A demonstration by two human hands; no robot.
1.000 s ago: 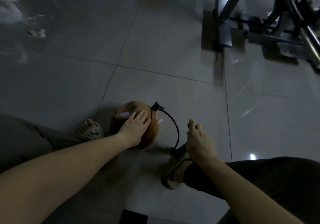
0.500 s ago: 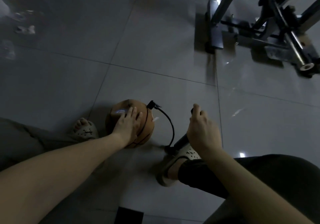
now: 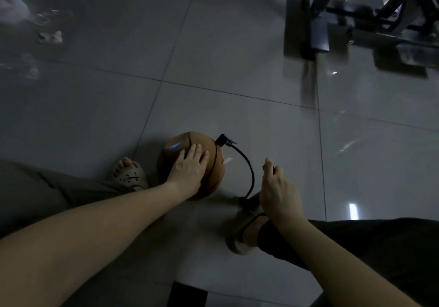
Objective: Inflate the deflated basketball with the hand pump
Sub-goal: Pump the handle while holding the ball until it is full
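A brown basketball (image 3: pixel 180 144) rests on the tiled floor between my feet. My left hand (image 3: pixel 188 171) lies flat on top of it, fingers spread, pressing it down. A black hose (image 3: pixel 248 169) curves from a nozzle (image 3: pixel 222 140) at the ball's upper right side down to the pump base (image 3: pixel 247 202) by my right foot. My right hand (image 3: pixel 278 190) is closed around the pump handle, which is mostly hidden beneath the hand. The pump body is largely hidden.
My left sandalled foot (image 3: pixel 129 173) sits left of the ball, my right foot (image 3: pixel 244 233) on the pump base. A dark metal frame (image 3: pixel 318 24) stands at the upper right. Blurred small objects (image 3: pixel 47 36) lie far left. A dark object (image 3: pixel 187 295) is at the bottom edge.
My right hand rose with the pump handle half a second ago and has now come back down. My left hand has stayed on the ball.
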